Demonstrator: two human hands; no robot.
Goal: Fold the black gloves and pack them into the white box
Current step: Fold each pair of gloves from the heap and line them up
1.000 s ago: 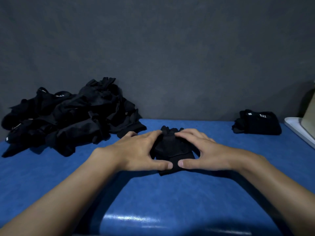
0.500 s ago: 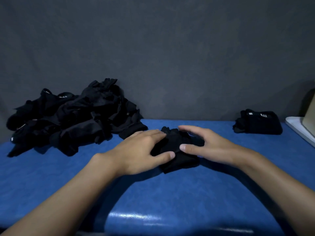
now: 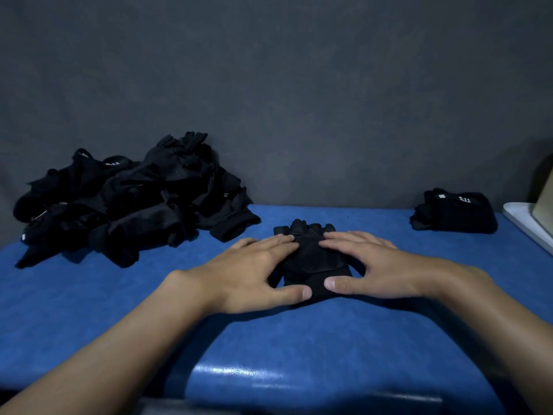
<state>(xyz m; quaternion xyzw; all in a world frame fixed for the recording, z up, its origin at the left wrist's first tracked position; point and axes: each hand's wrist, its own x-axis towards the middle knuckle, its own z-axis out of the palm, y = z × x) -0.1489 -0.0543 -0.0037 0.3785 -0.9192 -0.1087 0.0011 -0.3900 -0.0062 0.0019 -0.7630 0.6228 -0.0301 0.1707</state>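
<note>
we find one black glove point(image 3: 311, 256) lying flat on the blue table point(image 3: 299, 339), near the middle, its short finger ends pointing away from the person toward the grey wall point(image 3: 299, 85). the cuff end faces the person.

the left hand point(image 3: 254, 274) lies palm down on the glove's left side. its fingers are straight and spread and rest on the fabric, and the thumb reaches along the near edge of the cuff. the right hand point(image 3: 377, 271) mirrors it on the right side, palm down with fingers straight and spread, and its thumb lies along the same near edge. the two thumb tips point at each other, close but apart. neither hand curls round anything; both press flat.

a loose pile of gloves point(image 3: 134, 205) sits at the far left of the table against the wall, well apart from the hands. the pieces are tangled, and we cannot count them. small white lettering shows on some.

a folded stack point(image 3: 457, 214) of black gloves rests at the far right of the table, with a white tag and white lettering on top. just beside it, at the right edge of the frame, part of the white box point(image 3: 523, 223) shows, its rim only. a tan object point(image 3: 546, 202) stands on or in it; we cannot tell which.
</note>
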